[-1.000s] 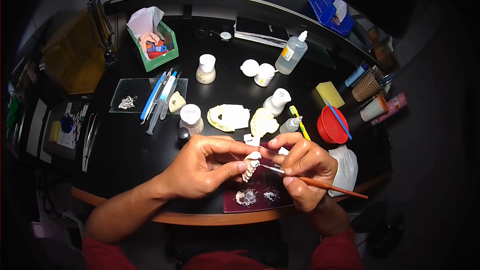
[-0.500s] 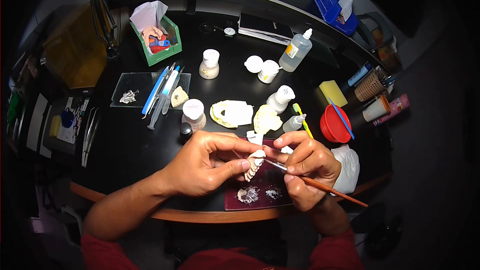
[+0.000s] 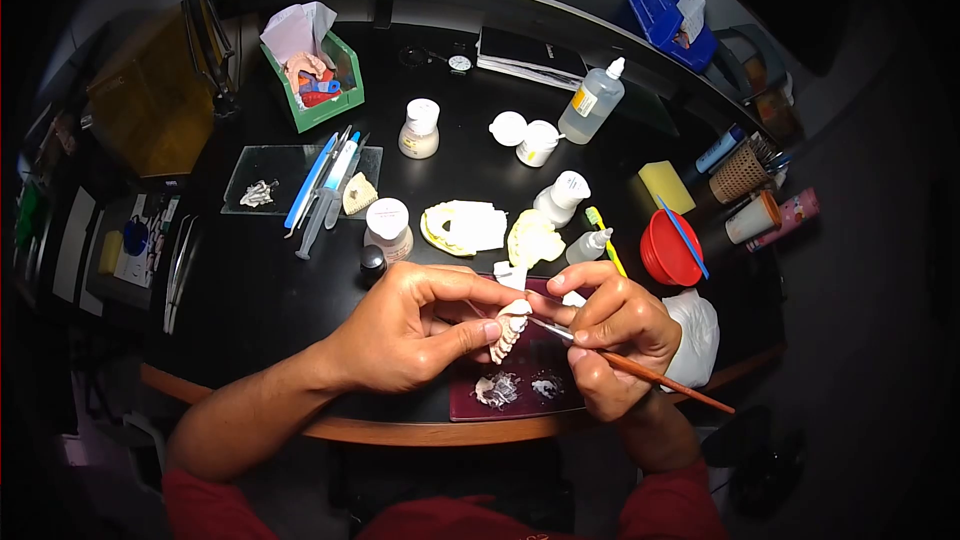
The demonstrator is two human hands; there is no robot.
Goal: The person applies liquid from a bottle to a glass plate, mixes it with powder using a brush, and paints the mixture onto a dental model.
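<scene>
My left hand (image 3: 410, 325) pinches a small cream dental model (image 3: 509, 332) with a row of teeth, thumb on its near side and fingers behind. In my right hand (image 3: 625, 335) is a fine brush (image 3: 660, 377) with a reddish-brown wooden handle and a metal ferrule. Its tip points left at the model's edge; whether it touches is too small to tell. The fingertips of both hands meet just above the model. Below them, on a dark red tray (image 3: 515, 408), lie two little heaps of white material (image 3: 495, 390).
Beyond my hands stand yellow-white plaster models (image 3: 535, 238), lidded jars (image 3: 387, 228), a dropper bottle (image 3: 588, 245) and a red bowl (image 3: 670, 247). Tools lie on a glass slab (image 3: 290, 162) at left. A green bin (image 3: 345, 100) and a squeeze bottle (image 3: 592, 105) are farther back.
Almost nothing differs. Both hands keep the same hold and position, with the dental model and brush between them.
</scene>
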